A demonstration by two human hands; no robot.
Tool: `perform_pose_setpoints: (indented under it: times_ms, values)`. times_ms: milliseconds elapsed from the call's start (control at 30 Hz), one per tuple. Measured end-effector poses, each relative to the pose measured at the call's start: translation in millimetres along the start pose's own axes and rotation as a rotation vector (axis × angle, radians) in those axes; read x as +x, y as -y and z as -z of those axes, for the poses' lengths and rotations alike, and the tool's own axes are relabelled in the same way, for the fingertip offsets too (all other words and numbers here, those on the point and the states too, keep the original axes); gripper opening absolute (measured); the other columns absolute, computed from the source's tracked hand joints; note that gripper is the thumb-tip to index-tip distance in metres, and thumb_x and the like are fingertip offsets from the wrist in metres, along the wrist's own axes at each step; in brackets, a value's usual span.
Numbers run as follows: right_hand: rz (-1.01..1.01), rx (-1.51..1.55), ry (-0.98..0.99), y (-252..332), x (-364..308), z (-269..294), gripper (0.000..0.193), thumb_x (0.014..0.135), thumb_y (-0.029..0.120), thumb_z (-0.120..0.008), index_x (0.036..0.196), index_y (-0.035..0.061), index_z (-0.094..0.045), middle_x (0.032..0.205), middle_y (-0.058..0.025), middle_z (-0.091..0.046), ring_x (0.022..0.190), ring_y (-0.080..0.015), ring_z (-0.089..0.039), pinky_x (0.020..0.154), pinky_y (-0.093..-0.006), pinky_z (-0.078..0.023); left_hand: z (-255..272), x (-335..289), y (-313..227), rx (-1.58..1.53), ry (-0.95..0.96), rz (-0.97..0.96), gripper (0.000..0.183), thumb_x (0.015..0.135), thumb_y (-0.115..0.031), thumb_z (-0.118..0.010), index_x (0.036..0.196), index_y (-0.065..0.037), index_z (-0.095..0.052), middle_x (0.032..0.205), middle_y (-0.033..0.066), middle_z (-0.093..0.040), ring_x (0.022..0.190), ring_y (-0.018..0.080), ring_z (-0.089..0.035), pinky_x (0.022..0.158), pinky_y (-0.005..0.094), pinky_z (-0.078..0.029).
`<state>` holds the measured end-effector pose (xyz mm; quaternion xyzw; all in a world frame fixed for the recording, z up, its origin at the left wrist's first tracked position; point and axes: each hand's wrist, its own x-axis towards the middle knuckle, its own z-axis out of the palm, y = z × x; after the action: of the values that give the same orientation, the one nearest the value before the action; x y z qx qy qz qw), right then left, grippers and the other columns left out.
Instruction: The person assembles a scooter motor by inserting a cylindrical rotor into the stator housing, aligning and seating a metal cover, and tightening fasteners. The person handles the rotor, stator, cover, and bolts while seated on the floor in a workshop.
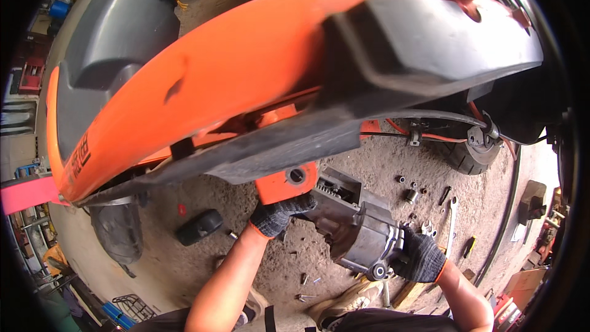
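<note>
A grey metal motor unit (369,227), with an open-topped housing and a toothed or coiled part inside it, is held between my gloved hands, tilted above the ground. My left hand (278,214), in a dark knit glove with an orange cuff, closes on its left end, with the fingertips partly hidden. Right above that hand hangs an orange bracket (276,185) with a round hole, under the vehicle. My right hand (423,255) grips the unit's right end beside a round bushing. Over both arms looms the orange-and-black vehicle body (246,49).
Sockets (412,195), wrenches (452,221) and a yellow-handled screwdriver (470,247) lie on the rough ground at right. A black rounded part (200,226) lies at left. A tyre (470,154) and hanging cables stand behind the unit. My shoes (350,304) are close below it.
</note>
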<state>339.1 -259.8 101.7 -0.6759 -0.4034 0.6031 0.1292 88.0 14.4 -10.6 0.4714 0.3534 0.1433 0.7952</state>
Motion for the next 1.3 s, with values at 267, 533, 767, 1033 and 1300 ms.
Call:
perform_pose_setpoints:
  times_ms: [267, 533, 767, 1033, 1300]
  values:
    - [0.072, 0.342, 0.035, 5.4, -0.4, 11.7, 0.084, 0.086, 0.024, -0.085, 0.149, -0.0052, -0.037, 0.097, -0.0119, -0.071, 0.091, -0.0176, -0.067, 0.092, -0.0364, -0.054, 15.3, 3.2, 13.3, 0.107, -0.006, -0.114, 0.076, 0.073, -0.009, -0.090, 0.138, -0.003, -0.052, 0.130, 0.0044, -0.058, 0.118, 0.0179, -0.053, 0.104, 0.0369, -0.046]
    - [0.131, 0.228, -0.088, -27.9, 6.1, -9.0, 0.079, 0.087, 0.025, -0.084, 0.148, -0.0010, -0.042, 0.099, -0.0134, -0.073, 0.088, -0.0248, -0.072, 0.078, -0.0365, -0.056, 17.1, 6.8, 14.0, 0.160, -0.023, -0.098, 0.095, 0.074, -0.033, -0.094, 0.146, 0.001, -0.042, 0.135, 0.0089, -0.058, 0.122, 0.0203, -0.054, 0.107, 0.0377, -0.043]
    - [0.082, 0.229, -0.035, 2.3, -0.3, 9.1, 0.086, 0.087, 0.024, -0.082, 0.153, -0.0034, -0.034, 0.112, -0.0150, -0.074, 0.098, -0.0262, -0.074, 0.086, -0.0355, -0.058, 0.4, 6.4, 3.5, 0.183, -0.085, -0.144, 0.089, 0.077, -0.036, -0.092, 0.144, -0.001, -0.045, 0.136, 0.0077, -0.059, 0.124, 0.0193, -0.055, 0.109, 0.0385, -0.043]
    - [0.162, 0.094, -0.407, -5.4, 18.3, 4.4, 0.105, 0.072, 0.044, -0.092, 0.151, 0.0012, -0.037, 0.120, -0.0242, -0.066, 0.105, -0.0379, -0.068, 0.090, -0.0427, -0.056, 7.8, 7.7, 7.5, 0.126, -0.039, -0.065, 0.079, 0.089, -0.043, -0.080, 0.145, 0.001, -0.046, 0.141, 0.0104, -0.057, 0.127, 0.0217, -0.054, 0.110, 0.0390, -0.042]
    - [0.235, 0.411, -0.126, -4.3, 18.7, 8.5, 0.073, 0.084, 0.012, -0.083, 0.145, -0.0026, -0.046, 0.125, -0.0165, -0.065, 0.106, -0.0213, -0.068, 0.090, -0.0359, -0.058, 22.1, 8.5, 22.8, 0.104, -0.074, -0.197, 0.081, 0.084, -0.043, -0.084, 0.144, 0.000, -0.048, 0.134, 0.0113, -0.061, 0.120, 0.0246, -0.062, 0.102, 0.0419, -0.051]
